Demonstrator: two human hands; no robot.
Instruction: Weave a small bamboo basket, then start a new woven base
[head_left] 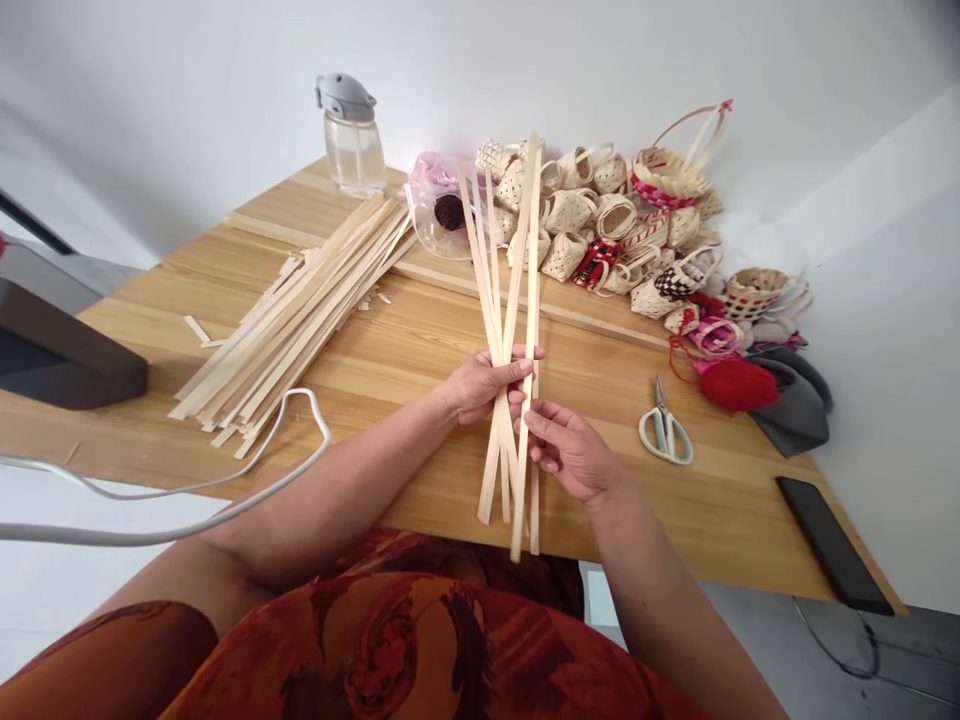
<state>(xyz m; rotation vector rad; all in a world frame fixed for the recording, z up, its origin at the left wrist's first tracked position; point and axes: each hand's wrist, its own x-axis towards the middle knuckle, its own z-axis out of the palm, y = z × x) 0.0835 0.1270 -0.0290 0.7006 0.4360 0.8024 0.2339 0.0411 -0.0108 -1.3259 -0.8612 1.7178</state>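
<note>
Several long pale wooden strips (513, 290) stand up fanned and crossing between my hands, above the front middle of the table. My left hand (484, 385) is closed on them at the crossing, its thumb laid over the strips. Just right of it, my right hand (566, 445) pinches the rightmost front strip between thumb and fingers. The lower ends of the strips hang near the table's front edge. A large pile of similar strips (292, 320) lies on the left of the table.
Small woven baskets (615, 215) crowd the back right, beside red yarn (739, 385). Scissors (665, 430) and a black phone (832, 540) lie at the right. A water bottle (354, 140) stands at the back left. A white cable (319, 425) crosses the left forearm's side.
</note>
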